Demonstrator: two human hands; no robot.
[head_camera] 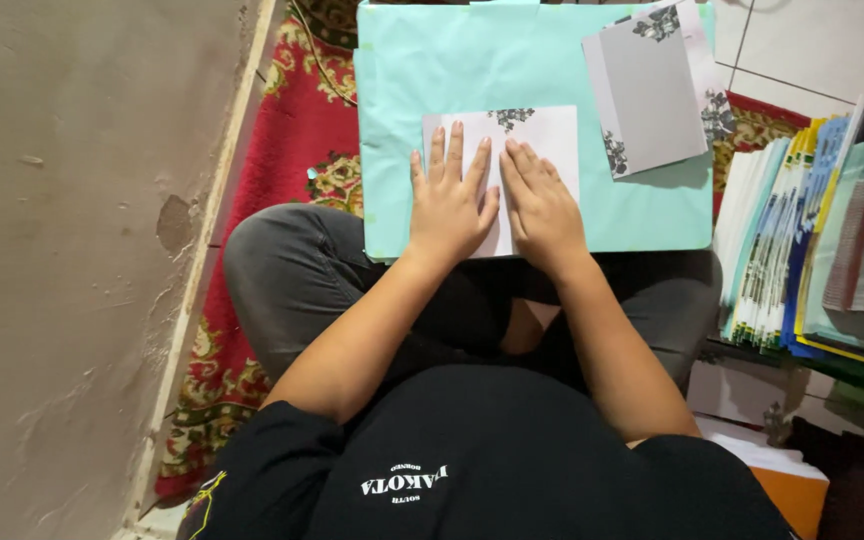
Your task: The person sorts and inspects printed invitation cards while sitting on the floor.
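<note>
Both flat, released palms, left hand (pixel 449 205) and right hand (pixel 544 210), press the white rectangular paper sheet (pixel 542 140); its long axis runs crosswise beneath them, on the mint-green board (pixel 452 70).

A mint-green board (pixel 422 70) rests across the person's lap. On it lie a white floral-printed card (pixel 547 135) and, just beside it, a stack of grey floral-edged cards (pixel 647 90).

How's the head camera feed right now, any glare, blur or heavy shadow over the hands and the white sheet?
Head view: even, soft light, no glare on the white sheet or the pale green board; left hand and right hand are sharp, casting only faint shadows; the lap below is dark; the stacked booklets at the frame's edge look slightly soft.
</note>
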